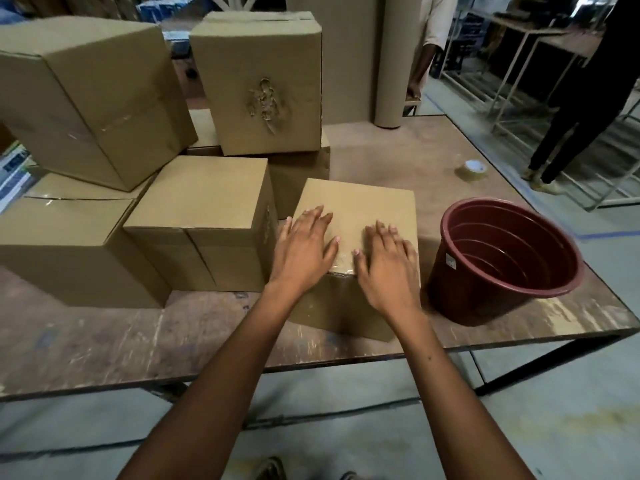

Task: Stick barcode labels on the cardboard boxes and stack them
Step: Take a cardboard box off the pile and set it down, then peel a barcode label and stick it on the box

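The near box is being pressed flat from above by both hands, at about 6 o'clock from the middle of the table. The left hand is being laid palm-down with straight fingers on the left part of the lid; the right hand is being laid the same way on the right part, nothing being gripped by either. A strip of clear tape is being smoothed between the thumbs at the near edge. No barcode label can be made out on the lid.

For the step to be done well, the pressure is probably best being spread outward from the seam, so that no bubbles are being trapped, and the box is best being kept square to the table edge while it is being rubbed down. Care is being called for at the near corner, where the tape is wrinkling.

Around the table, stacked boxes are being kept at 9 to 11 o'clock: a big tilted box on top at 10 o'clock, a torn box at 12 o'clock, a lower box just beside the pressed one. A red bucket is standing at 3 o'clock, near the box but apart. A tape roll is lying at 2 o'clock. Two people are standing beyond, at 1 and 2 o'clock.
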Demonstrator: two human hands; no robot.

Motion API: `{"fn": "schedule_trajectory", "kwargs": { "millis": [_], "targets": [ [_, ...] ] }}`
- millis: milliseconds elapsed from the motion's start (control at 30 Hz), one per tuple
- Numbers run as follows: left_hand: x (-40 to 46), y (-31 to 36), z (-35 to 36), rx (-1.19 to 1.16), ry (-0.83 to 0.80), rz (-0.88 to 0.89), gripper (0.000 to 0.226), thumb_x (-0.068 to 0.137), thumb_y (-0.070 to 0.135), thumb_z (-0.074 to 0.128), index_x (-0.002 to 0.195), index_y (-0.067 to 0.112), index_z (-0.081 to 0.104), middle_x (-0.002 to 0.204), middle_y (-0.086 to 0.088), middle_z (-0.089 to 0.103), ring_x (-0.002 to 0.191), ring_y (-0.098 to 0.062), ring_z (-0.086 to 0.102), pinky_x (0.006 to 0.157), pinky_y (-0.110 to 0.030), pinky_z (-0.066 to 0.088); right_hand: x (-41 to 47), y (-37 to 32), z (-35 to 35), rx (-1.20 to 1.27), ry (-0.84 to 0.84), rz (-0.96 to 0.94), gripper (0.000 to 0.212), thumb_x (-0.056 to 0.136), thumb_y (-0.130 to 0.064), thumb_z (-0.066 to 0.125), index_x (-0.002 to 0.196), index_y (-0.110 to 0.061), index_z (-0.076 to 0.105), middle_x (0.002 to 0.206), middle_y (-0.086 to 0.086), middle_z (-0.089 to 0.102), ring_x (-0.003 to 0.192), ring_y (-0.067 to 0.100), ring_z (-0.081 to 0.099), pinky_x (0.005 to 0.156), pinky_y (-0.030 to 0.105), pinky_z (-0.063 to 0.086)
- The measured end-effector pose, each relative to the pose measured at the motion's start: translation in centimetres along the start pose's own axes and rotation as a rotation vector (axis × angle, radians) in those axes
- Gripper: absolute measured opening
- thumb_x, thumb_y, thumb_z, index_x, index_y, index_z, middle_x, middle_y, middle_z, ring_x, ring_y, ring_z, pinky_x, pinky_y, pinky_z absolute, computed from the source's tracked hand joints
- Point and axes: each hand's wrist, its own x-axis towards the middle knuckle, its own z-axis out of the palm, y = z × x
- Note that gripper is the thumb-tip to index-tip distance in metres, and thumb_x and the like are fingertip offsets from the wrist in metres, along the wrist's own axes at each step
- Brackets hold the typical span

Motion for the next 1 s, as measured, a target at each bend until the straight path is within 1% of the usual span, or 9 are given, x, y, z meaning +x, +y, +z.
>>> {"fn": "schedule_trajectory", "kwargs": {
  "millis": [100, 200, 267, 433, 500, 600, 667, 767, 1000],
  "targets": [
    [0.3, -0.7, 0.6, 0.067, -0.151, 0.024, 0.064, 0.112, 0.057, 0.029, 0.168, 0.026, 0.034, 0.177, 0.000, 0.026, 0.164, -0.018, 0.022, 0.135, -0.053, 0.010, 0.6, -1.7, 0.8, -0.033, -0.066, -0.046, 0.060, 0.114, -0.046, 0.031, 0.167, -0.018, 0.036, 0.175, 0.006, 0.032, 0.163, 0.026, 0.025, 0.132, 0.046, 0.022],
    [-0.2, -0.5, 0.7, 0.096, -0.186, 0.023, 0.070, 0.110, 0.060, 0.014, 0.171, 0.027, 0.026, 0.179, 0.002, 0.021, 0.165, -0.017, 0.017, 0.135, -0.055, 0.002, 0.3, -2.2, 1.2, -0.050, -0.044, -0.036, 0.060, 0.114, -0.049, 0.027, 0.167, -0.021, 0.037, 0.175, 0.004, 0.033, 0.163, 0.024, 0.028, 0.131, 0.047, 0.025],
    [-0.3, -0.3, 0.5, 0.105, -0.195, 0.007, 0.067, 0.112, 0.059, 0.015, 0.171, 0.028, 0.024, 0.179, 0.003, 0.019, 0.166, -0.016, 0.016, 0.134, -0.059, 0.001, 0.2, -1.8, 1.1, -0.058, -0.041, -0.021, 0.062, 0.113, -0.054, 0.026, 0.167, -0.025, 0.037, 0.175, 0.004, 0.032, 0.163, 0.024, 0.027, 0.131, 0.048, 0.025],
    [-1.7, 0.0, -0.3, -0.032, -0.205, -0.028, 0.061, 0.114, 0.057, 0.023, 0.170, 0.035, 0.025, 0.180, 0.008, 0.010, 0.166, -0.013, 0.011, 0.125, -0.064, 0.028, -0.6, 0.1, 0.3, -0.096, -0.032, 0.078, 0.071, 0.107, -0.069, 0.018, 0.168, -0.034, 0.031, 0.178, 0.006, 0.024, 0.165, 0.028, 0.019, 0.131, 0.054, 0.018],
    [-2.4, -0.1, -0.3, -0.075, -0.164, -0.074, 0.056, 0.115, 0.052, 0.025, 0.169, 0.038, 0.027, 0.181, 0.007, -0.004, 0.167, -0.017, 0.005, 0.124, -0.064, 0.030, -1.5, 0.3, 0.2, -0.096, -0.006, 0.154, 0.069, 0.106, -0.074, 0.019, 0.167, -0.042, 0.027, 0.180, 0.010, 0.015, 0.166, 0.034, 0.011, 0.129, 0.061, 0.013],
    [-3.5, 0.2, -0.1, -0.100, -0.111, -0.220, 0.063, 0.113, 0.054, 0.032, 0.171, 0.033, 0.019, 0.179, -0.006, -0.020, 0.167, -0.032, 0.002, 0.124, -0.063, 0.030, -2.4, -0.2, -0.1, 0.003, -0.002, 0.338, 0.068, 0.106, -0.073, 0.032, 0.167, -0.043, 0.024, 0.178, 0.023, 0.004, 0.162, 0.047, 0.014, 0.123, 0.066, 0.029],
    [-3.8, 0.3, -0.2, -0.168, -0.092, -0.321, 0.074, 0.111, 0.058, 0.037, 0.172, 0.027, 0.011, 0.179, -0.017, -0.004, 0.164, -0.040, 0.016, 0.126, -0.060, 0.031, -2.7, -0.4, -0.3, 0.101, 0.025, 0.427, 0.077, 0.104, -0.071, 0.043, 0.168, -0.031, 0.024, 0.172, 0.030, 0.014, 0.154, 0.050, 0.032, 0.117, 0.062, 0.039],
    [-3.6, 0.2, -0.2, -0.280, 0.019, -0.418, 0.085, 0.107, 0.060, 0.050, 0.172, 0.020, 0.013, 0.170, -0.018, 0.030, 0.154, -0.036, 0.035, 0.122, -0.052, 0.035, -2.9, -0.2, -0.3, 0.194, 0.120, 0.455, 0.083, 0.099, -0.068, 0.058, 0.164, -0.024, 0.030, 0.167, 0.023, 0.031, 0.146, 0.045, 0.045, 0.111, 0.059, 0.044],
    [-2.7, 0.4, 1.0, -0.392, 0.171, -0.455, 0.100, 0.096, 0.065, 0.066, 0.171, 0.020, 0.019, 0.143, -0.011, 0.036, 0.133, -0.030, 0.041, 0.116, -0.045, 0.036, -3.4, 1.4, 0.5, 0.520, 0.322, 0.425, 0.099, 0.089, -0.061, 0.079, 0.167, -0.027, 0.027, 0.166, 0.006, 0.036, 0.152, 0.027, 0.041, 0.114, 0.055, 0.042]
  ]
}}
